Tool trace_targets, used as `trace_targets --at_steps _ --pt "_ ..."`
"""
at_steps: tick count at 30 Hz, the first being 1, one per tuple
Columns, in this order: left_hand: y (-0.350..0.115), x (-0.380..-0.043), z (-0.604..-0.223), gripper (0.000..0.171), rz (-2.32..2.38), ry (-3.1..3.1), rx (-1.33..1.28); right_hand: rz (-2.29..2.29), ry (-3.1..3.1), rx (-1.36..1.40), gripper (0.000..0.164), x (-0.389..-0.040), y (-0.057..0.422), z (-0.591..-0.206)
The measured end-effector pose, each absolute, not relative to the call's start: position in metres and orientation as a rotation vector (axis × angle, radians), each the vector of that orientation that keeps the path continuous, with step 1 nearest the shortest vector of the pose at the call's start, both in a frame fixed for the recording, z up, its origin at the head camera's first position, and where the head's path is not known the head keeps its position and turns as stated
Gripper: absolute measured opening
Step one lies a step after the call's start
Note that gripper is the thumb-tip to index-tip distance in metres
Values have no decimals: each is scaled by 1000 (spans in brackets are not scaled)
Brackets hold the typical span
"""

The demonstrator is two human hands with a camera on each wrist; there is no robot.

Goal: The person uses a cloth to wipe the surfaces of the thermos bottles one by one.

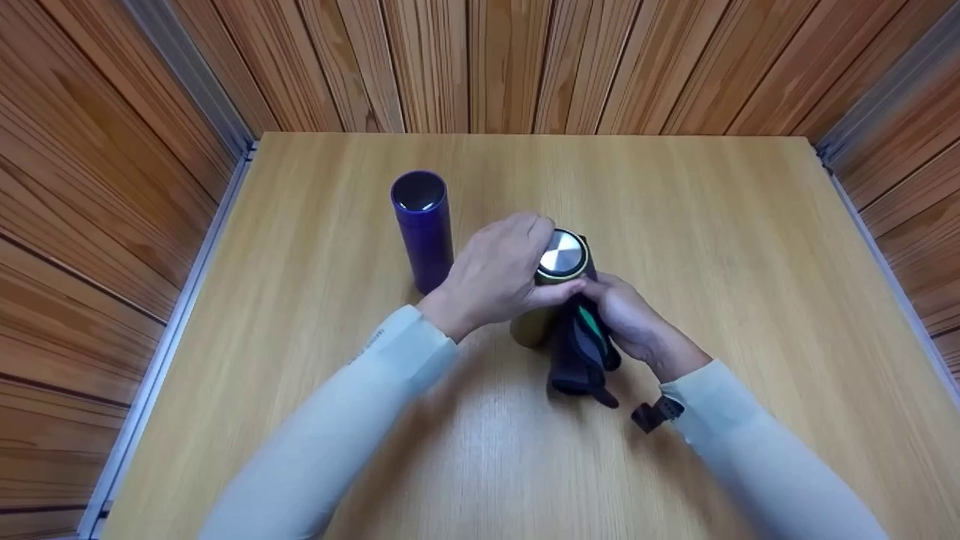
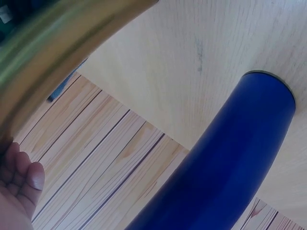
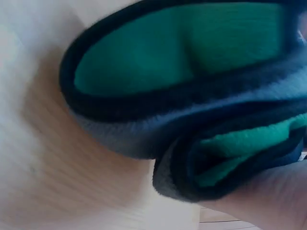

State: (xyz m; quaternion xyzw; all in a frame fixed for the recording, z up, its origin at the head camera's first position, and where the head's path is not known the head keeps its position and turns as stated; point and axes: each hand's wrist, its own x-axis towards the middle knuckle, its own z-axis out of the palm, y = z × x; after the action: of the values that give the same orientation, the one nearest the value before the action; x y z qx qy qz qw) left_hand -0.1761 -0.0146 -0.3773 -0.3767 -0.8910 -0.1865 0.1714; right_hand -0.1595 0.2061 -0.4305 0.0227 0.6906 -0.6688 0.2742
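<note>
My left hand (image 1: 499,266) curls round the top of a gold flask (image 1: 530,331) with a shiny silver lid (image 1: 562,253). Its gold side (image 2: 62,57) curves across the upper left of the left wrist view. Against the flask's right side, my right hand (image 1: 630,319) grips a soft dark cloth piece (image 1: 577,356) with black edging, which hangs down towards the table. In the right wrist view its bright green lining (image 3: 139,67) shows, one part folded over beside the thumb side of the hand. The cloth hides part of the flask's body.
A purple-blue flask (image 1: 429,247) with a dark, glossy top stands upright just left of my left hand. Everything is on a light wooden table (image 1: 712,225), closed in by wood-plank walls (image 1: 502,67) at the back and sides. A dark strap piece (image 1: 658,414) sits at my right cuff.
</note>
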Motion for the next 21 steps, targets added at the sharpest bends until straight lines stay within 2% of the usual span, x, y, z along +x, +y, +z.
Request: trace_targets --at_steps 8,13,17,21 --pt "-14 -176 -376 64 -516 -2535 -1069 -1620 2025 77 36 -166 202 -450" --pt "-15 -177 -375 65 -518 -2560 -1070 -1416 2106 118 27 -174 198 -450" --pt "-16 -176 -374 68 -547 -2577 -1081 -1461 2045 144 19 -182 198 -446" --pt "-16 -176 -375 66 -578 -2566 -1092 -1618 1877 134 26 -186 205 -439"
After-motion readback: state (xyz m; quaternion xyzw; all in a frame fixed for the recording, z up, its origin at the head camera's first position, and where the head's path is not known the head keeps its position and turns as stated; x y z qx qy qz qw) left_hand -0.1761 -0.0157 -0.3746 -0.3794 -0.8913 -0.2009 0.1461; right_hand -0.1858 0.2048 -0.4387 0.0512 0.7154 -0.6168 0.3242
